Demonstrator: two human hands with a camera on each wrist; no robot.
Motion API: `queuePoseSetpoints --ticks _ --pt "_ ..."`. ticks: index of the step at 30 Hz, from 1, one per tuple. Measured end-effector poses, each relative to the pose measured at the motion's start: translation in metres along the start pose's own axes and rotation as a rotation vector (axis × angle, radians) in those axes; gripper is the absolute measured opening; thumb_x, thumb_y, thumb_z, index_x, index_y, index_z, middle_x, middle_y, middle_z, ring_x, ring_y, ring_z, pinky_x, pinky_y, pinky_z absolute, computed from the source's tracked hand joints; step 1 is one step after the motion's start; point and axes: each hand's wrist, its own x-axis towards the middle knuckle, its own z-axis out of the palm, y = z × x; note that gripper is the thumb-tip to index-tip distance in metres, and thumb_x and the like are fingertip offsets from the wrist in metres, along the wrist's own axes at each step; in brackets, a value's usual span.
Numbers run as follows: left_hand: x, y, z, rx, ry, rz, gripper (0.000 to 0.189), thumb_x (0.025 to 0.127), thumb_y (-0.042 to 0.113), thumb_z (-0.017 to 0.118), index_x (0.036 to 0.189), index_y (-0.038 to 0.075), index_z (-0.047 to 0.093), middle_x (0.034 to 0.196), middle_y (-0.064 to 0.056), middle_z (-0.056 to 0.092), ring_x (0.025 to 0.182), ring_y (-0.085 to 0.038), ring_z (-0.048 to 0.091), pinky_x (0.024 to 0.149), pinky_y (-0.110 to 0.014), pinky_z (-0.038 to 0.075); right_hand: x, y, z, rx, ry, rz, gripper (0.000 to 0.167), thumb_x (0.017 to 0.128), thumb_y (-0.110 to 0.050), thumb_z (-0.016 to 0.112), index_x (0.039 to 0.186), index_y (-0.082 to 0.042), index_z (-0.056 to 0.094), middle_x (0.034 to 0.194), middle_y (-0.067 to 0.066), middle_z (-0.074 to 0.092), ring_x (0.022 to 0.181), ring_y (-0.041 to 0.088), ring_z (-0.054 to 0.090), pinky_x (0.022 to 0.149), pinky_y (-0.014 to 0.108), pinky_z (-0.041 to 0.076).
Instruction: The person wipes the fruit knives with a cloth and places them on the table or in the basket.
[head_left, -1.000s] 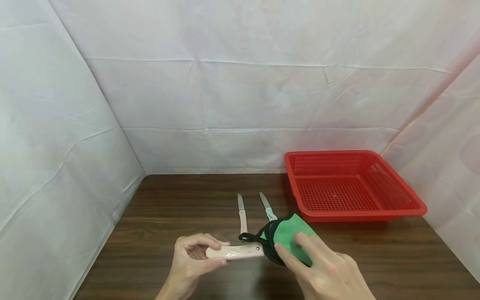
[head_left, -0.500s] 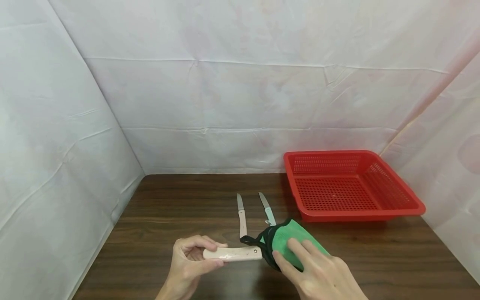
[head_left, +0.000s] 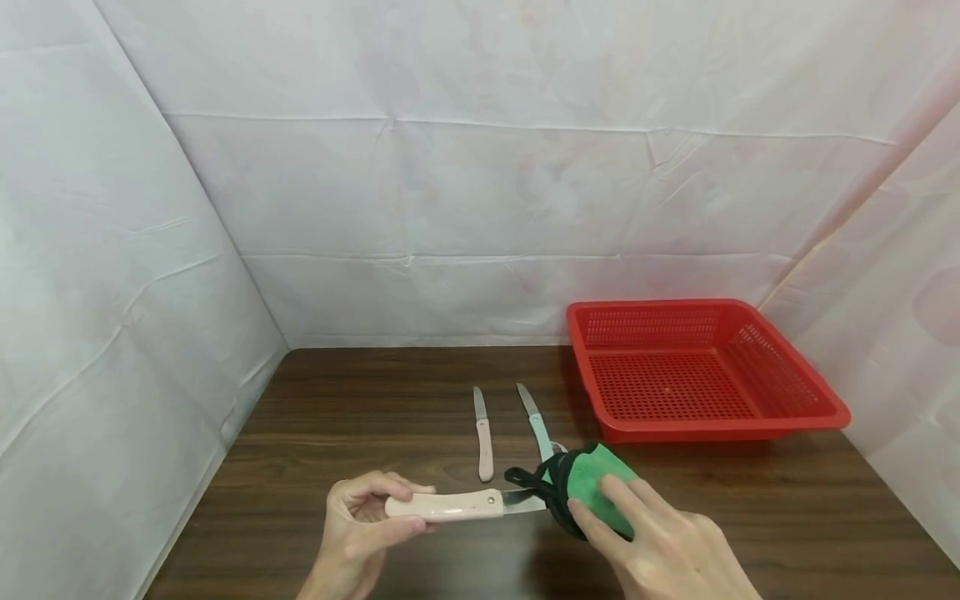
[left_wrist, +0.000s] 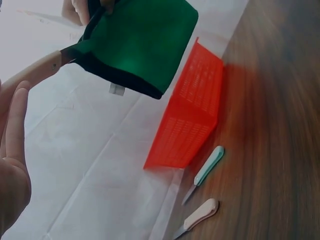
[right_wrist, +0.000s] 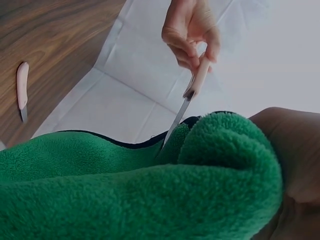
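Note:
My left hand pinches the pale pink handle of a knife between thumb and fingers, above the table. The blade points right, and a short stretch of it shows before it enters the folds of a green towel with black edging and a black hanging loop. My right hand grips this fluffy towel around the blade; in the right wrist view the blade slants down into the green pile, its tip hidden. A small white tag hangs off the towel's edge in the left wrist view.
Beyond the hands, a pink-handled knife and a mint-handled knife lie on the dark wooden table, blades pointing away. A red plastic basket stands at the back right. White sheeting rises behind and at both sides.
My left hand has shifted left with the knife, and part of the blade has come out of the towel. The right hand and towel first dipped, then moved slightly right.

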Motion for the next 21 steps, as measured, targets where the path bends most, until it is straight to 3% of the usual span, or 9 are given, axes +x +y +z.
queuePoseSetpoints --ticks 4,6,7,10,13,15,21 --pt "-0.0003 0.0033 0.0002 0.006 0.003 -0.001 0.047 0.071 -0.032 0.048 0.102 -0.003 0.066 0.103 -0.020 0.066 0.089 -0.030 0.067 0.070 -0.045 0.059 -0.0034 0.0018 -0.0009 -0.004 -0.006 0.022 0.023 0.088 -0.031 0.059 0.105 -0.021 0.071 0.096 0.004 0.050 0.076 0.016 0.050 0.038 0.010 0.040" --pt "-0.0002 0.0032 -0.0001 0.013 -0.007 0.009 0.047 0.070 -0.033 0.048 0.103 -0.004 0.065 0.103 -0.020 0.066 0.089 -0.030 0.067 0.070 -0.046 0.059 -0.0047 0.0020 -0.0019 0.000 -0.029 0.039 0.035 0.074 -0.027 0.077 0.108 -0.023 0.070 0.098 0.004 0.051 0.077 0.016 0.051 0.040 0.011 0.043" --pt "-0.0001 0.0032 -0.0002 0.016 -0.012 0.013 0.047 0.070 -0.033 0.048 0.103 -0.005 0.065 0.103 -0.020 0.066 0.089 -0.030 0.067 0.070 -0.045 0.059 -0.0052 0.0020 -0.0021 0.002 -0.027 0.047 0.036 0.073 -0.026 0.078 0.108 -0.023 0.070 0.098 0.003 0.051 0.077 0.016 0.051 0.040 0.011 0.043" --pt "0.0005 0.0029 -0.0001 0.023 -0.030 0.028 0.047 0.069 -0.034 0.049 0.104 -0.006 0.064 0.104 -0.021 0.066 0.089 -0.030 0.067 0.070 -0.046 0.059 -0.0058 0.0013 -0.0025 0.020 0.005 0.077 0.026 0.089 -0.035 0.057 0.108 -0.024 0.071 0.099 0.002 0.051 0.076 0.015 0.050 0.040 0.009 0.042" --pt "0.0010 0.0033 0.0002 0.025 -0.035 0.027 0.045 0.070 -0.033 0.050 0.104 -0.007 0.064 0.104 -0.021 0.066 0.088 -0.030 0.067 0.070 -0.046 0.059 -0.0051 0.0005 -0.0026 0.024 0.084 0.094 0.051 0.095 -0.036 0.023 0.105 -0.023 0.072 0.098 0.001 0.052 0.073 0.013 0.049 0.038 0.009 0.039" --pt "0.0011 0.0036 0.0003 0.030 -0.035 0.026 0.045 0.070 -0.033 0.050 0.104 -0.007 0.064 0.104 -0.021 0.066 0.088 -0.031 0.067 0.069 -0.046 0.059 -0.0041 0.0001 -0.0033 0.023 0.132 0.101 0.056 0.096 -0.037 0.018 0.103 -0.022 0.072 0.097 0.000 0.053 0.072 0.012 0.049 0.037 0.009 0.038" --pt "0.0016 0.0030 -0.0002 0.054 -0.044 0.021 0.045 0.070 -0.033 0.050 0.103 -0.007 0.064 0.104 -0.021 0.066 0.087 -0.031 0.068 0.069 -0.046 0.059 -0.0010 0.0028 -0.0051 0.007 0.245 0.083 0.052 0.096 -0.031 0.021 0.101 -0.021 0.072 0.094 0.001 0.053 0.069 0.013 0.048 0.034 0.009 0.033"
